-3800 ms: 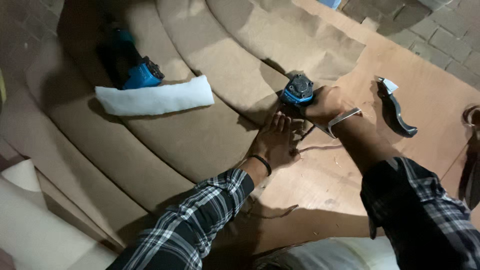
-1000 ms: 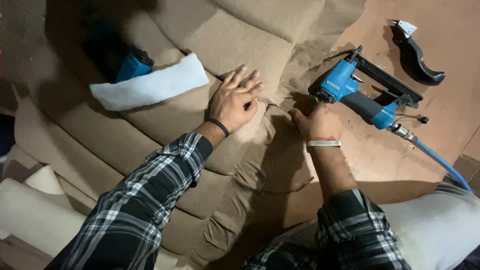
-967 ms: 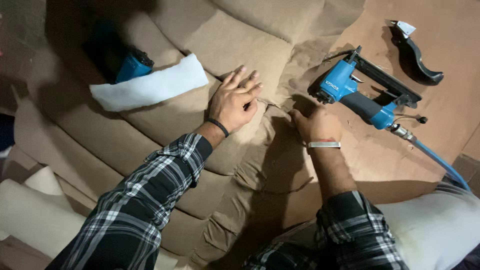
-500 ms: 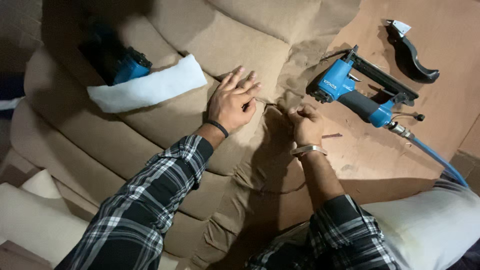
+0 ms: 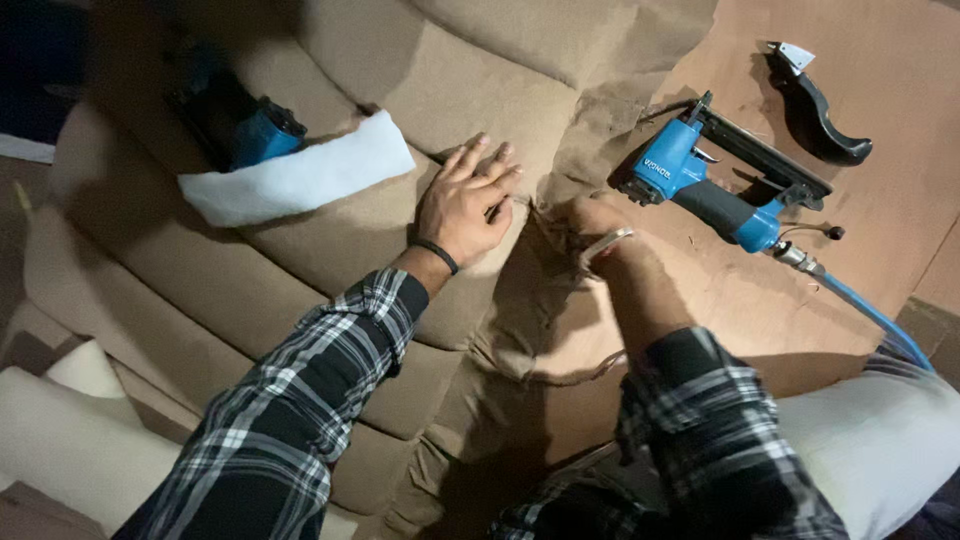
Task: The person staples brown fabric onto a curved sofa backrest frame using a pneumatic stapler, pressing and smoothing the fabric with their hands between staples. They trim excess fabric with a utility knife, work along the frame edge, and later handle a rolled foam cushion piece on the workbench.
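Note:
My left hand [image 5: 462, 200] lies flat, fingers spread, on the tan upholstery fabric [image 5: 300, 290] of a padded, channelled cushion. Just right of it my right hand [image 5: 590, 228] is blurred and pinches the loose edge of the same tan fabric where it bunches over a brown board [image 5: 900, 160]. A blue and black pneumatic staple gun [image 5: 715, 175] lies on the board right of my right hand, untouched, with its blue air hose [image 5: 870, 315] trailing toward the lower right.
A white strip of padding [image 5: 300, 180] lies on the cushion upper left, beside a second blue tool [image 5: 245, 125] in shadow. A black-handled hand tool [image 5: 815, 105] rests on the board at the upper right. Pale foam pieces [image 5: 70, 440] sit lower left.
The staple gun was in my right hand at first and now lies on the board. My right hand has shifted left to the fabric edge; my left hand has stayed flat on the cushion.

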Demonstrator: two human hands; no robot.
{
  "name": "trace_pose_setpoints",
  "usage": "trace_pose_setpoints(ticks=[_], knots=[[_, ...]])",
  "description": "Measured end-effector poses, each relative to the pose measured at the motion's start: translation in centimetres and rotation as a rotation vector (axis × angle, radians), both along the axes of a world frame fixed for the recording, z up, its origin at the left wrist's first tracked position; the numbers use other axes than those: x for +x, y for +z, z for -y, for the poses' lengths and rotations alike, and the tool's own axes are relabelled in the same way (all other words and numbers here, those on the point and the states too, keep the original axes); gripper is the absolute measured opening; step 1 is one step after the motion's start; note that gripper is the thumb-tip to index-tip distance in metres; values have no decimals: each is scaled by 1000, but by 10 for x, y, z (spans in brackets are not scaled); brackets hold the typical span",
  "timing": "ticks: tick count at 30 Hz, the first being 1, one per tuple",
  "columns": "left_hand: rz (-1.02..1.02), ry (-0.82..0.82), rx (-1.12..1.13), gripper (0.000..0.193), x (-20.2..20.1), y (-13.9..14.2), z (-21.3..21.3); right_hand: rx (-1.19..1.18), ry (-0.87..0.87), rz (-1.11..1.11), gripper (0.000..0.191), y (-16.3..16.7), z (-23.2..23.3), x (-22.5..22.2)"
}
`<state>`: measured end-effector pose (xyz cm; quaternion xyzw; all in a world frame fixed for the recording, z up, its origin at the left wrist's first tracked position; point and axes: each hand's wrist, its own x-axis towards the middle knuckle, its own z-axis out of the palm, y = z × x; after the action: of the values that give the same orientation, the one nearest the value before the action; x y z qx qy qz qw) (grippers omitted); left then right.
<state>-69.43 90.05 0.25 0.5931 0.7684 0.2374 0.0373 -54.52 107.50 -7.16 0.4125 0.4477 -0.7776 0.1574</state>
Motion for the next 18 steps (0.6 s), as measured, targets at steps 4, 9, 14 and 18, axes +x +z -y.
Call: trace_pose_setpoints(ticks=[4,9,14,18], knots=[[5,-9,1,40,0,1,-1,-284,147,-99,16,-16,-29,2],[-17,-10,-12,40,-1,-2,-1,-115,475,41,22,-10,-40,-18],[-34,-48,38,37,-3,-8,1,133,187,9,24,10,-14,-21],[-34,-70,74,36,-5,-16,2,144,38,-50,26,25,-7,-11]])
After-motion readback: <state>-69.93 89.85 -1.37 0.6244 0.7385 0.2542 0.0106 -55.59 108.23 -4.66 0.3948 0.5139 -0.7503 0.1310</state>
